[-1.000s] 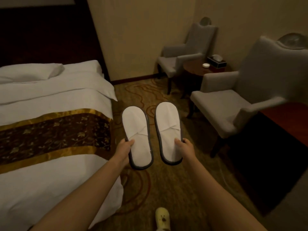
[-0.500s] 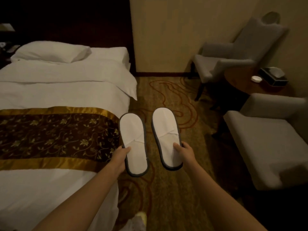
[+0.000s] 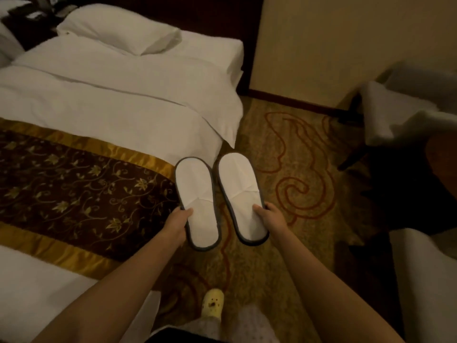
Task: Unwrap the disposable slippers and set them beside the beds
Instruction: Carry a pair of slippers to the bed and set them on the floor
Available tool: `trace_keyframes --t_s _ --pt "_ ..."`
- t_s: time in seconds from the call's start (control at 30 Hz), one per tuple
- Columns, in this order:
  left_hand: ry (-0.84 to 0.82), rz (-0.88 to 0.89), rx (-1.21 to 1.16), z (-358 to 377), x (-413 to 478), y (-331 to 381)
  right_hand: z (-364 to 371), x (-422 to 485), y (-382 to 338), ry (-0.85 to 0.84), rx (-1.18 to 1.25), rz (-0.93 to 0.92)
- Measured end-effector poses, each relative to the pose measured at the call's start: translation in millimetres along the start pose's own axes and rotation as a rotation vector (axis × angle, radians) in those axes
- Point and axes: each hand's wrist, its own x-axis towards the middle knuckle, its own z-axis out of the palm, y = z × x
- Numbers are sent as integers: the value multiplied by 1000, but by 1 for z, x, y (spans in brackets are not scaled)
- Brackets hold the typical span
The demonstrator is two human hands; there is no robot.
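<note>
I hold two white disposable slippers with grey rims, unwrapped, side by side above the carpet. My left hand [image 3: 176, 224] grips the left slipper [image 3: 196, 194] at its heel side, thumb on top. My right hand [image 3: 272, 220] grips the right slipper [image 3: 238, 184] the same way. Both slippers point away from me, toes near the edge of the bed [image 3: 111, 100], which fills the left of the view with white sheets, a pillow and a brown and gold runner.
Patterned carpet [image 3: 296, 169] runs between the bed and two grey armchairs [image 3: 405, 112] on the right. A dark low table sits between the chairs. My foot in a yellow clog [image 3: 214, 302] stands on the carpet below my hands. A beige wall closes the far end.
The view has turned left and tilted down, bringing the bed closer. Both slippers have come nearer the bed's side and closer together, still held in my hands.
</note>
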Motion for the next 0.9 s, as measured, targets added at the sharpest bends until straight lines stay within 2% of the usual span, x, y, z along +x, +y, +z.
trace_keyframes --t_s 0.1,0.23,0.47,0.63,0.9 --pt "51 -24 -55 18 26 14 0 43 -24 -72 -7 3" --pt "122 -3 -197 40 54 17 0 106 -52 -224 -140 -13" --pt "371 47 -511 72 94 -14 15 205 -65 -542 -377 -81" --pt "530 24 -636 84 121 -61 25 252 -35 -689 -468 -77" --pt "612 100 -742 71 196 -175 66 334 79 -810 -585 -79"
